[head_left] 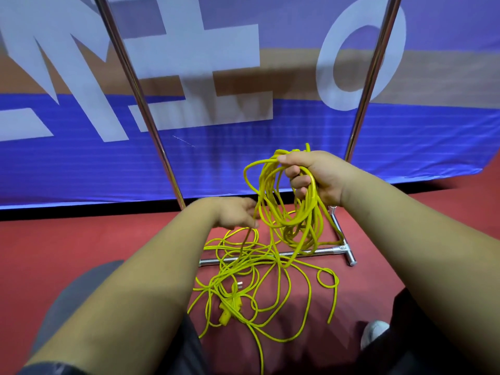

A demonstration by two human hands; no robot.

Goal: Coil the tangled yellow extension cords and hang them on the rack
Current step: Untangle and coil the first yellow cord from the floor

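Forearms (135, 280): two, bare, reaching toward the rack (328, 250).
Shoe (374, 331): white, well short of the rack's right foot.
Right hand (316, 177): above the rack's base bar, fingers and thumb curled round a coil (286, 212).
Coil: thin yellow cord in several uneven loops, hanging down to the bar.
Left hand (238, 212): left of the coil and just above the bar, with fingertips at one strand rising from the floor. It is blurred, so whether it pinches the strand cannot be told.
Cords (270, 266): bright yellow, thin and glossy. They form a loose tangle of overlapping loops lying across the base bar and spreading toward the person. One small loop and its tail lie right of the tangle.
Plug (230, 309): yellow, moulded, within the tangle on the near side of the bar.
Rack: chrome, with two uprights rising out of view and a T-foot at the right end.
Floor (108, 239): red, open to the left and right of the rack.
Banner (81, 163): blue with white letters, close behind the uprights.
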